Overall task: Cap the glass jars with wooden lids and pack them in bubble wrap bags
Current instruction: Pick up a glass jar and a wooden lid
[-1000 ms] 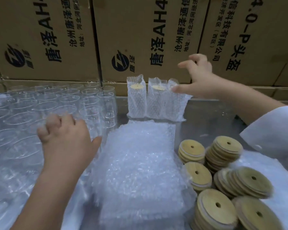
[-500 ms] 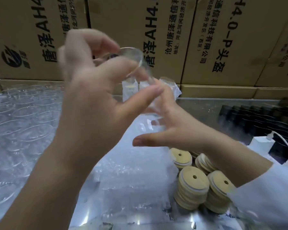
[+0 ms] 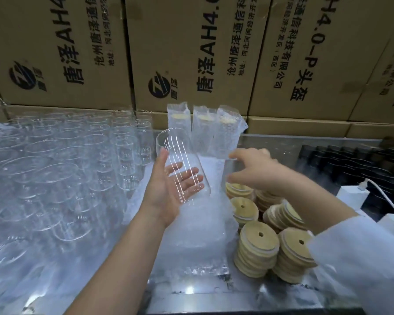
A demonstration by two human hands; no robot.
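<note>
A clear glass jar [image 3: 176, 145] lies tilted, mouth up and to the left, across the straight fingers of my left hand [image 3: 166, 194], which is palm up with the thumb against the jar's side. My right hand [image 3: 257, 171] hovers with spread, loosely bent fingers just above the far stacks of wooden lids [image 3: 257, 251], holding nothing. A pile of flat bubble wrap bags [image 3: 198, 233] lies beneath both hands. Three capped jars in bubble wrap bags [image 3: 205, 130] stand at the back.
Many empty glass jars [image 3: 66, 160] crowd the left of the metal table [image 3: 275, 146]. Printed cardboard boxes [image 3: 191, 53] wall off the back. Black items [image 3: 341, 160] and a white charger with cable [image 3: 350, 196] sit at the right.
My left hand lowered the jar from face height and now holds it on an upturned palm. My right hand moved right, over the lid stacks.
</note>
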